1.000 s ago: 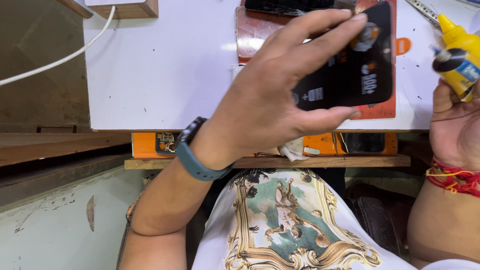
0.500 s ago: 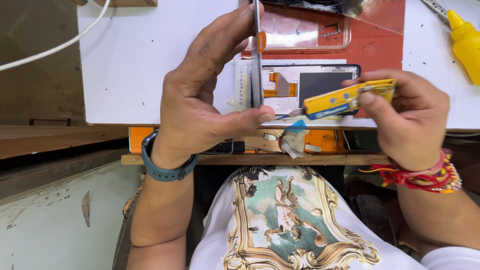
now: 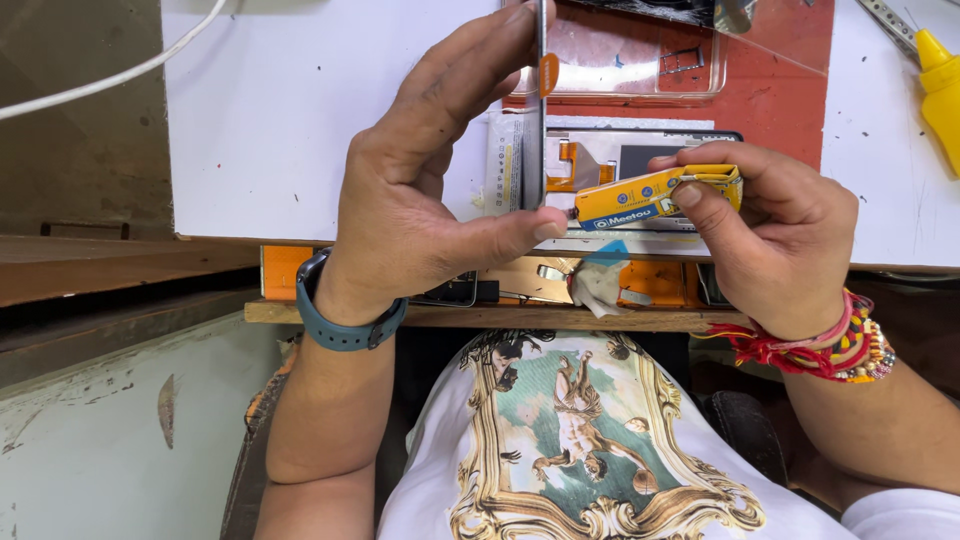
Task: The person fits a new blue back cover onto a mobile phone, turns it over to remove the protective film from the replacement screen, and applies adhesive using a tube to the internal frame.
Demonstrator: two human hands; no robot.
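Nearest the camera, over a printed white shirt [image 3: 590, 450], left hand [image 3: 420, 210] clamped a thin phone panel [image 3: 541, 100] edge-on between thumb and fingertips. Right hand [image 3: 770, 235] pinched a small yellow glue tube [image 3: 650, 197], nozzle touching the panel's lower edge. Gluing seemingly underway, not finished. Beyond, on the white bench [image 3: 300, 120]: opened phone body [image 3: 640, 160], red mat [image 3: 780, 100], yellow bottle [image 3: 940, 85].

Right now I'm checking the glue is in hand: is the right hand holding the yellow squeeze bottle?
No, the right hand holds a small yellow tube, while the yellow squeeze bottle stands untouched on the white table.
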